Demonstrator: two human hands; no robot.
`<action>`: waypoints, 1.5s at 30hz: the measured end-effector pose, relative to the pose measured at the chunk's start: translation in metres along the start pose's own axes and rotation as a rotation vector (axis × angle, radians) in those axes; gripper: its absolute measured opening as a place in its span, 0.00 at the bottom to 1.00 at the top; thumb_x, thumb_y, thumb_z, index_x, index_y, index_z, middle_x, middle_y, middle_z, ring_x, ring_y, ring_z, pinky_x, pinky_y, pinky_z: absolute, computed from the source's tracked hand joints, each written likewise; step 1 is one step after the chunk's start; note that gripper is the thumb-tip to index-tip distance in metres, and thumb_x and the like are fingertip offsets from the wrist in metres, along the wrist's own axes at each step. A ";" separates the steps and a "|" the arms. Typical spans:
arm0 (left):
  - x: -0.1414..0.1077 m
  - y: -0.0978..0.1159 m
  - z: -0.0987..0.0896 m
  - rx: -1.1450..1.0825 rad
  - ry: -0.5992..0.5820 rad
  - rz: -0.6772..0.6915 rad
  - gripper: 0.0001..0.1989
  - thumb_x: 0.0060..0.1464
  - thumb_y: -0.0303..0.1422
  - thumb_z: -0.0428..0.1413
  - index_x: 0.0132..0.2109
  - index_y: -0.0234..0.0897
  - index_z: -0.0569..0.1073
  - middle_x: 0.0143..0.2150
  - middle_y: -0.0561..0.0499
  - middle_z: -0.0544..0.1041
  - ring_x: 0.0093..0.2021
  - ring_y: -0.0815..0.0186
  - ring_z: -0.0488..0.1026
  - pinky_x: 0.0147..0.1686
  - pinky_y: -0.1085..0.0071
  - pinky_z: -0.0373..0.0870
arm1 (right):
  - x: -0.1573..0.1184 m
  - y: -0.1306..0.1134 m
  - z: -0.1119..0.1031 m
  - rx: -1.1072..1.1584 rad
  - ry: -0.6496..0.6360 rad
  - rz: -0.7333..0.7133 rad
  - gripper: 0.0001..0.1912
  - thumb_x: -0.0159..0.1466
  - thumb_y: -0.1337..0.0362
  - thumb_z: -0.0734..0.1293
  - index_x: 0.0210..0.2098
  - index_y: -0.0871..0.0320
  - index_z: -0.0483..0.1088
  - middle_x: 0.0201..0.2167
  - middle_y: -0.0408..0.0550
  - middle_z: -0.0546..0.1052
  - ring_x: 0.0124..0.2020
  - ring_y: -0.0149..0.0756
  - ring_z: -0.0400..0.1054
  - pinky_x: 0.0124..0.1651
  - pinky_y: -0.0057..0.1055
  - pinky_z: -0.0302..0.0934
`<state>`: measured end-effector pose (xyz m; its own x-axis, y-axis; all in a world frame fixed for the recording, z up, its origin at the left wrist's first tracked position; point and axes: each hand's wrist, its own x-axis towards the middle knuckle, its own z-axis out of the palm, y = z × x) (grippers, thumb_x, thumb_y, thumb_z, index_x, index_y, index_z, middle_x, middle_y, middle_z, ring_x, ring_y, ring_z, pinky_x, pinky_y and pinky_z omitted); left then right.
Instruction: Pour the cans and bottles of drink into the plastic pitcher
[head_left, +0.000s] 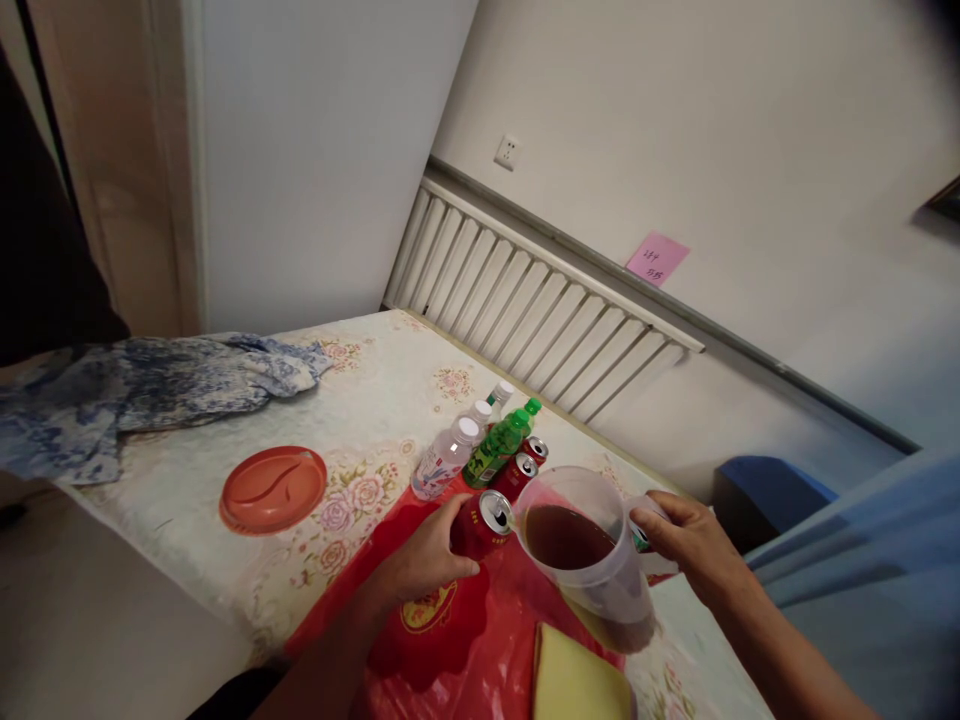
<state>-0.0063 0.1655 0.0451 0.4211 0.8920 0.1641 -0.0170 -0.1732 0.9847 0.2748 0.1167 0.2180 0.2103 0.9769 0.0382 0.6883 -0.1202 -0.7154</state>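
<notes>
While the left hand [421, 560] curls around one red metal can [474, 532], the right hand [684, 535] grips beside it a translucent plastic jug [596, 592] of brown liquid [566, 537]; behind stand two similar cans [512, 480] and perhaps five clear or green bottles [490, 453].

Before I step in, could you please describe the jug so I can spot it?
Find the flowered tablecloth, then the right hand near its edge. It holds the translucent jug; unlike the nearby cans and bottles, this has a handle and wide mouth.
</notes>
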 end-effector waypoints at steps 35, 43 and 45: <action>-0.001 -0.004 -0.001 0.043 -0.006 0.022 0.38 0.39 0.26 0.59 0.61 0.45 0.63 0.63 0.50 0.71 0.62 0.57 0.67 0.62 0.63 0.63 | 0.003 -0.008 -0.001 -0.043 -0.039 -0.082 0.26 0.50 0.42 0.69 0.17 0.56 0.57 0.16 0.36 0.55 0.19 0.26 0.50 0.21 0.24 0.46; -0.001 -0.003 -0.001 0.051 -0.009 0.023 0.39 0.39 0.25 0.59 0.61 0.44 0.62 0.63 0.49 0.70 0.62 0.57 0.66 0.62 0.64 0.62 | 0.005 -0.001 -0.004 -0.058 -0.049 -0.055 0.26 0.52 0.41 0.68 0.19 0.56 0.59 0.17 0.37 0.57 0.19 0.27 0.53 0.20 0.24 0.49; 0.000 -0.003 -0.001 0.059 -0.001 0.019 0.39 0.39 0.25 0.59 0.61 0.44 0.63 0.63 0.49 0.70 0.62 0.57 0.66 0.62 0.64 0.62 | 0.005 0.000 -0.004 -0.054 -0.048 -0.049 0.25 0.52 0.42 0.68 0.19 0.56 0.59 0.17 0.36 0.58 0.19 0.27 0.53 0.19 0.24 0.48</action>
<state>-0.0072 0.1663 0.0418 0.4222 0.8880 0.1822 0.0285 -0.2139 0.9764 0.2788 0.1211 0.2209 0.1422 0.9891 0.0378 0.7335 -0.0797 -0.6750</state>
